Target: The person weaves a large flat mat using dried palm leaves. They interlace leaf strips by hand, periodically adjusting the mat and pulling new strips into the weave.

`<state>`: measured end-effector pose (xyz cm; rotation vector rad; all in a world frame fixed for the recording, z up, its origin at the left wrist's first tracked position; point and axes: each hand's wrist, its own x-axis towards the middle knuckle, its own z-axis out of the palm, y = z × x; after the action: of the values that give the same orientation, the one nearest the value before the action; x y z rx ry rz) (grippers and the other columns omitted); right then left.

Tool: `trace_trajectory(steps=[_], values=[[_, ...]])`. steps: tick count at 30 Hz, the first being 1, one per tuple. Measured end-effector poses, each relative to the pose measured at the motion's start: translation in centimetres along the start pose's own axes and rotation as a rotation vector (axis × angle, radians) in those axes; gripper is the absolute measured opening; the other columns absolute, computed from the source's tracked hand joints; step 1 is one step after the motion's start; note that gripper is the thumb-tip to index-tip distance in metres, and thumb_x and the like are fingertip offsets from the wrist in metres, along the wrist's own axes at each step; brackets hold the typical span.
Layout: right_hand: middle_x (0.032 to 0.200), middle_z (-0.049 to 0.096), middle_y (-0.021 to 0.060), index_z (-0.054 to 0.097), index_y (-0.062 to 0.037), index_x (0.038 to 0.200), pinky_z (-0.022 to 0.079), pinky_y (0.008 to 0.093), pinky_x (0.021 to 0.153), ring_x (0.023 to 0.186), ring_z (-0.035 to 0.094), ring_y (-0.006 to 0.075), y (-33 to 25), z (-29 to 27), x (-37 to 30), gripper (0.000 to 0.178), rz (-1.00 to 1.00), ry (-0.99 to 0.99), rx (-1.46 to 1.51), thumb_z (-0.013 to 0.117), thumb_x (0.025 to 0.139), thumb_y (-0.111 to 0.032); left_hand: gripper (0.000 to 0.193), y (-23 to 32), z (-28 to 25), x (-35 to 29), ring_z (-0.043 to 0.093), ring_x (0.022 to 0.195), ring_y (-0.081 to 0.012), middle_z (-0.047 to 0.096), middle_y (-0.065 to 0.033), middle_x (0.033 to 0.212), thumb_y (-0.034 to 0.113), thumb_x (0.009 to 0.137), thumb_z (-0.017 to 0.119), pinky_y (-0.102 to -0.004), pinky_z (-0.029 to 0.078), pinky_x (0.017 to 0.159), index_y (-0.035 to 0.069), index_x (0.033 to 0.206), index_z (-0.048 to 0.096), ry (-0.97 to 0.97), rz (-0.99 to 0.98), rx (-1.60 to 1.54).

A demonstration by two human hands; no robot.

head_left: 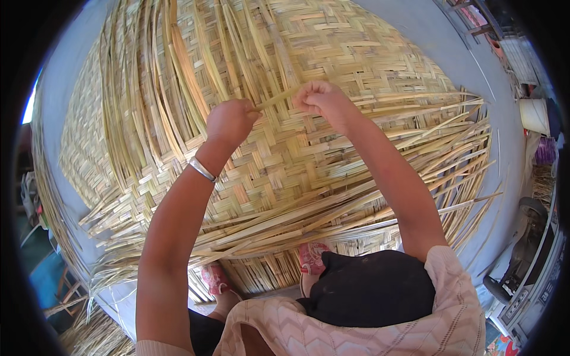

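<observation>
A flat, pale yellow-green reed strip (276,99) stretches between my two hands, low over a large woven reed mat (356,47). My left hand (231,121) is closed in a fist round the strip's left end. At its other end, my right hand (323,102) pinches the strip between thumb and fingers, the wrist bent inward. Left of and beyond my left hand, several long loose strips (178,53) lie lengthwise over the weave. Nearer to me, a thick band of unwoven strip ends (309,207) runs crosswise below both hands. A silver bangle (202,169) circles my left wrist.
My feet in red patterned shoes (312,258) are at the mat's near edge. More loose reeds (98,332) lie at the lower left. Along the right side stand a white bucket (534,115) and a wheeled vehicle (528,261). Grey floor (409,24) surrounds the mat.
</observation>
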<state>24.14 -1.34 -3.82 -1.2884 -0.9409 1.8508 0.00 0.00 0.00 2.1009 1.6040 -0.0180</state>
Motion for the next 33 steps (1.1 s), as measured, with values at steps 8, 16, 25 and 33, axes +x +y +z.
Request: trace_trajectory(steps=[8, 16, 25, 33], values=[[0.083, 0.065, 0.0159, 0.061, -0.0018, 0.091, 0.050, 0.0402, 0.075, 0.082, 0.063, 0.0311, -2.6, -0.1, 6.2, 0.020, -0.327, 0.398, -0.924, 0.062, 0.078, -0.017, 0.030, -2.0, 1.9, 1.6, 0.064, 0.079, -0.0351, 0.067, -0.0183, 0.084, 0.031, 0.082, 0.059, -0.0445, 0.051, 0.073, 0.004, 0.093, 0.065, 0.211, -0.271, -0.105], [0.084, 0.065, 0.0161, 0.058, -0.0044, 0.088, 0.049, 0.0438, 0.072, 0.083, 0.063, 0.0351, -3.7, 0.5, 7.9, 0.020, -0.294, 0.354, -1.065, 0.065, 0.076, -0.018, 0.031, -4.9, 0.4, 5.9, 0.065, 0.067, -0.0249, 0.064, -0.0138, 0.075, 0.017, 0.080, 0.058, -0.0348, 0.053, 0.070, -0.003, 0.103, 0.061, -0.127, -0.476, -0.557], [0.088, 0.067, 0.0116, 0.063, -0.0085, 0.097, 0.050, 0.0444, 0.069, 0.084, 0.065, 0.0318, -5.0, 1.3, 7.8, 0.020, -0.206, 0.280, -1.455, 0.056, 0.078, -0.008, 0.021, -4.5, 0.4, 4.1, 0.061, 0.069, -0.0147, 0.061, -0.0053, 0.081, 0.007, 0.084, 0.054, -0.0258, 0.051, 0.063, 0.002, 0.104, 0.057, -0.014, -0.381, -0.961], [0.077, 0.068, 0.0120, 0.067, -0.0024, 0.077, 0.049, 0.0385, 0.055, 0.064, 0.065, 0.0267, -6.2, 0.2, 11.1, 0.012, 0.039, 0.146, -1.518, 0.059, 0.078, -0.011, 0.027, -4.3, -0.1, 5.1, 0.067, 0.082, -0.0231, 0.064, -0.0143, 0.106, 0.012, 0.095, 0.042, -0.0327, 0.057, 0.069, -0.002, 0.117, 0.049, -0.127, -0.476, -1.138]])
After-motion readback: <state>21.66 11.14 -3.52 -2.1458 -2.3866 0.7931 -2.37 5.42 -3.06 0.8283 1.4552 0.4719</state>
